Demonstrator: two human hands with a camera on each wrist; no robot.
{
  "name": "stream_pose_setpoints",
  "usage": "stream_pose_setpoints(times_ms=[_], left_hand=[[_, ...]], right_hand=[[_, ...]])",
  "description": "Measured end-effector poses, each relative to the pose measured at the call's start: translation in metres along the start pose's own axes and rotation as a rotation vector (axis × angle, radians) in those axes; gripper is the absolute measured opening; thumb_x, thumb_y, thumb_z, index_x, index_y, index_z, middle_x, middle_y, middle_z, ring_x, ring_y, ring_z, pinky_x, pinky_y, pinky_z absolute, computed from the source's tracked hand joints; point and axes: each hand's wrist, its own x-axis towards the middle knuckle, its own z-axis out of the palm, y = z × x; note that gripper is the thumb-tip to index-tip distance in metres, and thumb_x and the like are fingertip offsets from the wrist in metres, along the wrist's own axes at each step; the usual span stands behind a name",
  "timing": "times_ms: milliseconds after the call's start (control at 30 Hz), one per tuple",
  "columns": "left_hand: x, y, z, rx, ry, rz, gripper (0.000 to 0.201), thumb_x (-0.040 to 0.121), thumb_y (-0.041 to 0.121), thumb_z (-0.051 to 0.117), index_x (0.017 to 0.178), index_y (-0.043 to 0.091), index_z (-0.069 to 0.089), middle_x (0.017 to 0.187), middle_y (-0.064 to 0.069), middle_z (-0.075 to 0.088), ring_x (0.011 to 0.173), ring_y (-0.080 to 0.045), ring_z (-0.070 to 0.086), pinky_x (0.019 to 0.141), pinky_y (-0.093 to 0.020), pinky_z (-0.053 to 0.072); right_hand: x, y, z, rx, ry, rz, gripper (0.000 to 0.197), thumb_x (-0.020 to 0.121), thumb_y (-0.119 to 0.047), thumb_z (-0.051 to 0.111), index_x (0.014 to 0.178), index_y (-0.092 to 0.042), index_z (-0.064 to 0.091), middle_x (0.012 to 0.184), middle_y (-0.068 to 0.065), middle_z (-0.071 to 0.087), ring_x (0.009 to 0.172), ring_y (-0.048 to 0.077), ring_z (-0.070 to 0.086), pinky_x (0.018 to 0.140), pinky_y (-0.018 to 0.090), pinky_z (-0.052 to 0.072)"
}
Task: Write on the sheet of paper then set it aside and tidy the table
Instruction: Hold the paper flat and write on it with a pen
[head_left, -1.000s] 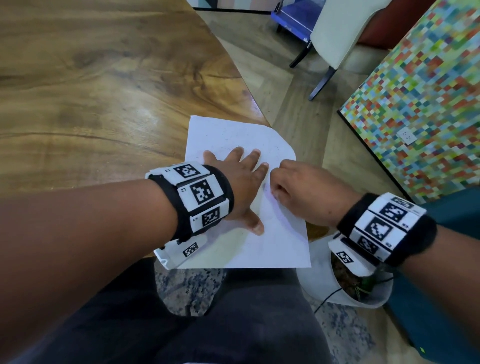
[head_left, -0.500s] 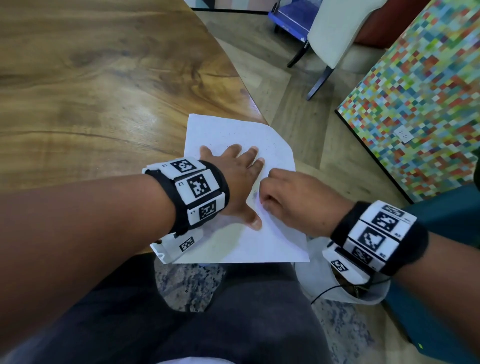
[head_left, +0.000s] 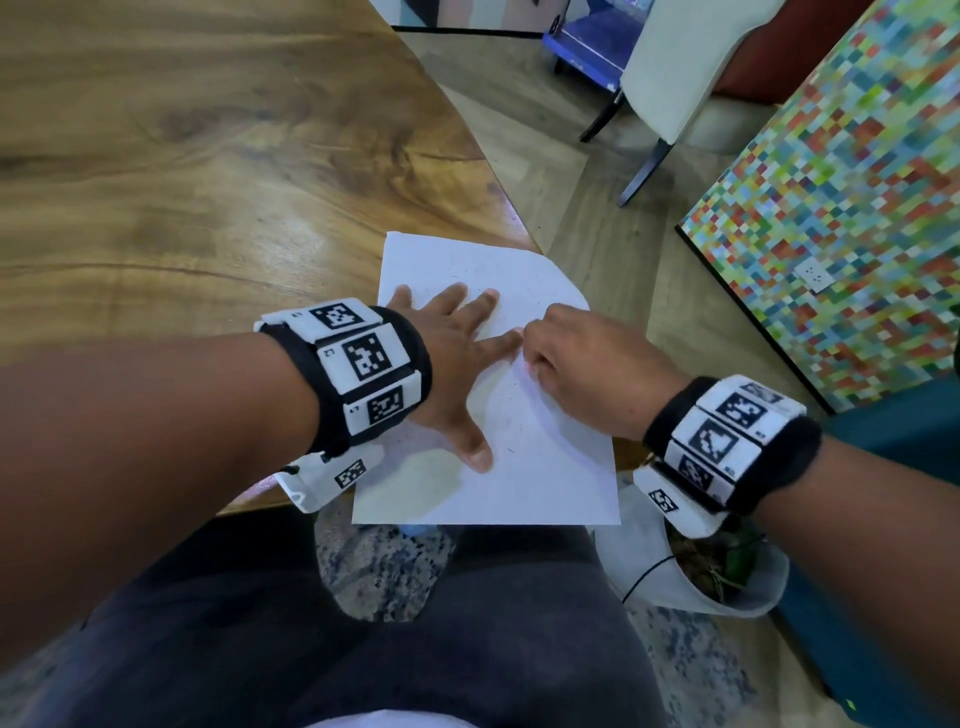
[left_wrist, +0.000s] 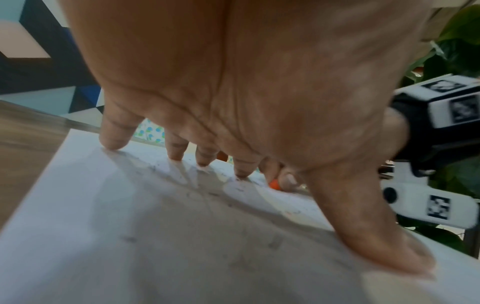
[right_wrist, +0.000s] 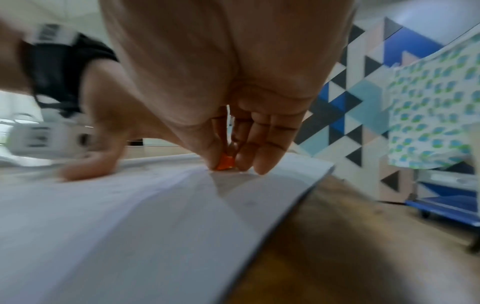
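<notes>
A white sheet of paper lies at the near right corner of the wooden table, partly overhanging the edge. My left hand lies flat on the sheet with fingers spread, and its fingertips press the paper. My right hand curls beside it and pinches a small orange-tipped writing tool whose tip touches the paper. The same orange tip shows in the left wrist view. Most of the tool is hidden by the fingers.
A white pot with a plant stands on the floor under my right wrist. A white chair and a blue cart are beyond the table. A mosaic-patterned panel stands to the right. My lap fills the bottom of the head view.
My right hand has slid a little to the left across the sheet, towards the left index finger. The left hand stays flat on the paper.
</notes>
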Motion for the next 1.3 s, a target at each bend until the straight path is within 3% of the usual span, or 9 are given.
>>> stream_pose_setpoints(times_ms=[100,167,267,400,533,633,800,1000,1300], left_hand=[[0.0,0.0,0.001,0.004,-0.005,0.005,0.138,0.058,0.092,0.063,0.156,0.042,-0.02,0.166,0.0,-0.03,0.154,-0.028,-0.022,0.119,-0.068,0.007],[0.0,-0.001,0.002,0.004,-0.002,0.008,0.137,0.058,0.093,0.063,0.157,0.043,-0.019,0.166,0.0,-0.03,0.154,-0.028,-0.022,0.119,-0.068,0.007],[0.0,-0.001,0.002,0.002,-0.006,0.006,0.136,0.058,0.093,0.063,0.157,0.043,-0.015,0.165,0.0,-0.03,0.154,-0.028,-0.022,0.119,-0.068,0.007],[-0.001,-0.001,0.002,0.011,-0.008,-0.003,0.137,0.058,0.095,0.06,0.157,0.043,-0.018,0.165,0.001,-0.03,0.154,-0.027,-0.022,0.118,-0.071,0.008],[0.0,-0.003,0.004,-0.003,0.004,0.003,0.136,0.057,0.094,0.061,0.156,0.044,-0.017,0.166,0.002,-0.03,0.154,-0.026,-0.023,0.117,-0.071,0.007],[0.0,-0.002,0.003,0.003,-0.002,0.008,0.136,0.059,0.094,0.06,0.155,0.043,-0.021,0.165,0.003,-0.031,0.154,-0.026,-0.023,0.117,-0.072,0.007],[-0.002,-0.004,0.002,-0.027,0.017,0.016,0.134,0.061,0.088,0.066,0.159,0.04,-0.013,0.167,0.0,-0.027,0.154,-0.026,-0.02,0.119,-0.068,0.007],[-0.025,-0.048,-0.002,-0.004,-0.006,-0.052,0.134,0.064,0.087,0.066,0.159,0.038,-0.016,0.166,-0.007,-0.026,0.156,-0.026,-0.015,0.126,-0.049,0.009],[-0.034,-0.065,0.019,0.043,0.007,-0.079,0.137,0.056,0.1,0.049,0.155,0.041,-0.025,0.165,-0.005,-0.031,0.154,-0.026,-0.021,0.124,-0.056,0.006]], right_hand=[[-0.018,-0.023,0.005,0.052,-0.027,-0.181,0.006,0.092,-0.021,0.052,0.089,-0.02,0.058,0.099,0.002,0.055,0.078,0.016,0.044,0.06,0.034,0.038],[-0.016,-0.025,0.005,0.038,-0.044,-0.195,0.007,0.094,-0.024,0.049,0.092,-0.023,0.056,0.099,-0.001,0.052,0.079,0.016,0.043,0.059,0.035,0.037],[0.003,-0.01,0.0,0.017,-0.019,-0.068,0.004,0.093,-0.027,0.045,0.089,-0.029,0.046,0.093,-0.005,0.05,0.08,0.019,0.053,0.066,0.041,0.049],[0.018,0.004,-0.005,-0.051,0.003,0.059,0.012,0.094,-0.026,0.046,0.093,-0.019,0.055,0.094,0.002,0.053,0.083,0.027,0.057,0.072,0.045,0.05],[-0.005,-0.021,-0.002,0.014,-0.061,-0.111,0.009,0.093,-0.024,0.045,0.087,-0.022,0.052,0.095,-0.002,0.051,0.082,0.02,0.051,0.067,0.04,0.048],[-0.021,-0.034,0.004,0.015,-0.046,-0.204,0.022,0.089,-0.029,0.04,0.088,-0.019,0.059,0.095,0.002,0.055,0.08,0.023,0.052,0.058,0.041,0.046],[-0.001,-0.005,0.005,0.0,0.034,-0.009,0.011,0.093,-0.03,0.04,0.092,-0.025,0.05,0.091,-0.004,0.052,0.081,0.022,0.054,0.068,0.045,0.05],[0.006,0.013,0.002,0.071,-0.004,0.066,0.009,0.091,-0.022,0.046,0.085,-0.026,0.052,0.087,-0.006,0.054,0.08,0.02,0.056,0.075,0.043,0.05],[0.014,0.022,-0.015,0.132,0.047,0.19,0.008,0.09,-0.019,0.052,0.083,-0.021,0.056,0.089,-0.002,0.056,0.083,0.018,0.054,0.075,0.035,0.049]])
